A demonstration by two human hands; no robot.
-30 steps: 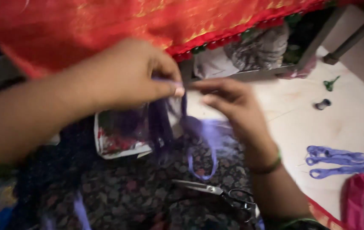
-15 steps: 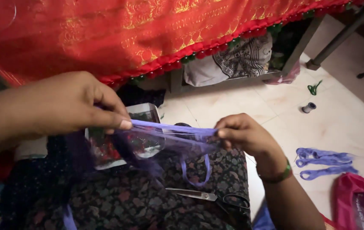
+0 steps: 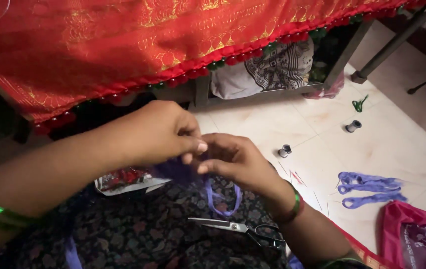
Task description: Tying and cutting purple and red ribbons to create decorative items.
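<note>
The left hand [image 3: 160,132] and the right hand [image 3: 233,159] meet over the lap, fingertips almost touching. Both pinch the same purple thread bundle [image 3: 221,197] between them. It hangs straight down from the fingers in a loop, just above the scissors [image 3: 238,229] lying on the dark patterned cloth [image 3: 138,229]. Both hands are equally close.

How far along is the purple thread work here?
Done: a few purple thread bundles lie finished-looking on the floor tiles. In hand: left hand and right hand meet, pinching a purple thread loop that hangs over the lap. Left: the scissors lie unused on the lap; two thread spools sit on the floor. How many more bundles are due cannot be told.
</note>
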